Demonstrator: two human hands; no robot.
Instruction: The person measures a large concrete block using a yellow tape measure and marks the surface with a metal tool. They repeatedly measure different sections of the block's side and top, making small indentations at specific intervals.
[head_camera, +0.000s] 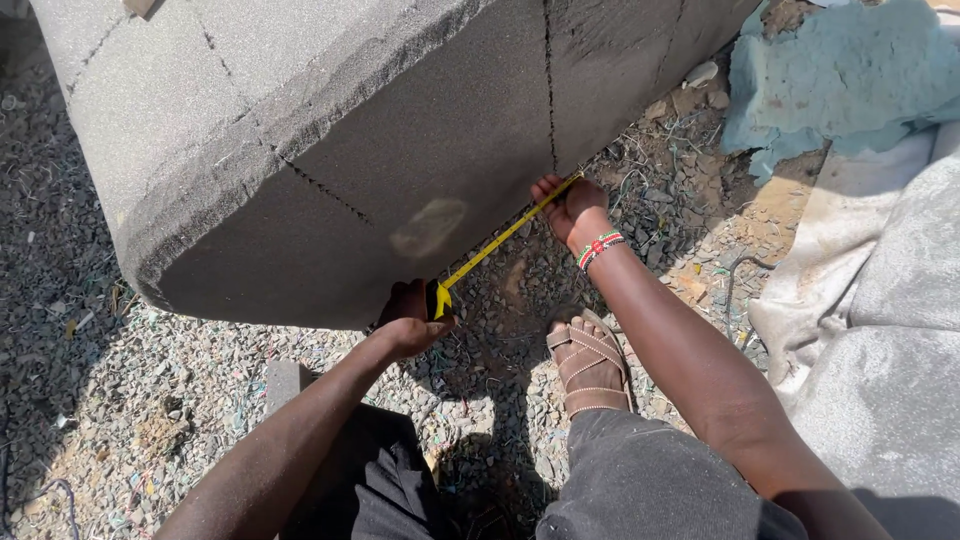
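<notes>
Left hand grips the tape case; right hand pins the tape end. Tape runs diagonally, lower-left to upper-right, along the foam block.

A yellow tape measure is drawn out in a straight, taut line along the lower edge of a large grey foam block. Its dark case sits at the lower-left end, by the block's bottom corner, and the blade rises at a slant to the upper right, ending near a dark cut seam in the block's face. The block is coarse, sunlit on top and shaded on its near face, scored with thin dashed lines, and rests on the gravel ground.
</notes>
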